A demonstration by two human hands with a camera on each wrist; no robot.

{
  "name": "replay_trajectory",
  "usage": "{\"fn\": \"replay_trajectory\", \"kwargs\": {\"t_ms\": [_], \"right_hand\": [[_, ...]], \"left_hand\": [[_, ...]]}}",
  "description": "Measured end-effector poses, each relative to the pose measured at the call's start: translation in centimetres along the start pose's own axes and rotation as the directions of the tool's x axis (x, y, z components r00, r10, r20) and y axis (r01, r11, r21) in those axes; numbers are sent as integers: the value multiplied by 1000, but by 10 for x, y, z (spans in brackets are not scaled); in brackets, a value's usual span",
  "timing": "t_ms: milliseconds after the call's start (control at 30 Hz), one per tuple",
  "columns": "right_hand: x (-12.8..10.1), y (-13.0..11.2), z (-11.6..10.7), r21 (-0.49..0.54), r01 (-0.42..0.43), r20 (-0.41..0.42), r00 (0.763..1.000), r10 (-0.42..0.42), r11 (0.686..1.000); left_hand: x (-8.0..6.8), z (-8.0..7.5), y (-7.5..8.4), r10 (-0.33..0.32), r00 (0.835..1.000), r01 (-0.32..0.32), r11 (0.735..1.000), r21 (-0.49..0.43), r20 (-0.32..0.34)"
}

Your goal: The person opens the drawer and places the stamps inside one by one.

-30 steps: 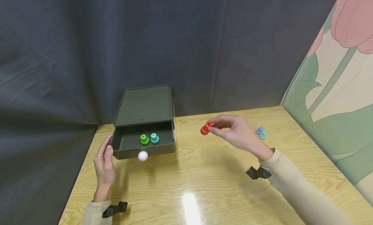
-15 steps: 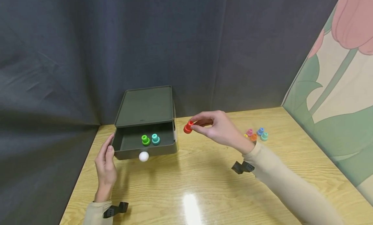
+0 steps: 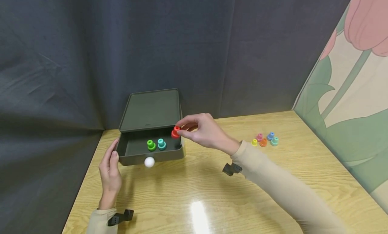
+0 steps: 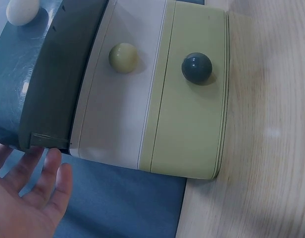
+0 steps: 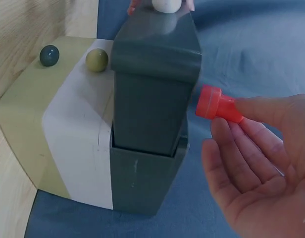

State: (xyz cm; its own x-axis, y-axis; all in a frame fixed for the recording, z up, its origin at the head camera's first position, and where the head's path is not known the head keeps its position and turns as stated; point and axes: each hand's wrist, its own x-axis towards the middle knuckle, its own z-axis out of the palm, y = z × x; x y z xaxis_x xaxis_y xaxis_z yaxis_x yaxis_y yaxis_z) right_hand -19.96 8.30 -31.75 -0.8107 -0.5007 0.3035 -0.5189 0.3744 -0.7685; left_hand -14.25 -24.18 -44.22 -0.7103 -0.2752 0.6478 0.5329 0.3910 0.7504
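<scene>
My right hand pinches a red peg-shaped plastic piece, a narrow stem on a wider round base, between thumb and fingers. It hovers over the right rear part of the open dark green drawer. In the right wrist view the red piece appears beside the drawer wall, wide end away from the palm. Inside the drawer stand a green piece and a turquoise piece of like shape. My left hand touches the drawer's left side, its fingers extended.
Below the dark green drawer, the chest has a white drawer and a light green drawer with round knobs. Several similar pieces, including an orange one, stand on the wooden table at right. A dark curtain hangs behind.
My right hand has carried the red piece left, from over the table to over the drawer. More coloured pieces now show where the arm covered them. The left hand keeps its place.
</scene>
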Motion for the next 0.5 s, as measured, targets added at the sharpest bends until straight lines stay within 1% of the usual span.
{"fn": "replay_trajectory", "kwargs": {"t_ms": [133, 233, 333, 400, 500], "right_hand": [[9, 1, 11, -47, 23, 10, 1000, -23, 999], [15, 2, 17, -132, 66, 18, 998, -64, 989], [18, 4, 21, -214, 107, 38, 994, -102, 971], [19, 4, 23, -237, 114, 55, 993, -104, 965], [20, 4, 27, -242, 101, 75, 994, -85, 965]], "left_hand": [[0, 0, -1, 1, 1000, -1, 1000, -5, -1], [1, 0, -1, 2, 1000, -2, 1000, -3, -2], [1, 0, -1, 5, 1000, -5, 1000, -1, -2], [1, 0, -1, 9, 1000, -9, 1000, -1, -2], [1, 0, -2, 12, 1000, -12, 1000, -3, -2]]}}
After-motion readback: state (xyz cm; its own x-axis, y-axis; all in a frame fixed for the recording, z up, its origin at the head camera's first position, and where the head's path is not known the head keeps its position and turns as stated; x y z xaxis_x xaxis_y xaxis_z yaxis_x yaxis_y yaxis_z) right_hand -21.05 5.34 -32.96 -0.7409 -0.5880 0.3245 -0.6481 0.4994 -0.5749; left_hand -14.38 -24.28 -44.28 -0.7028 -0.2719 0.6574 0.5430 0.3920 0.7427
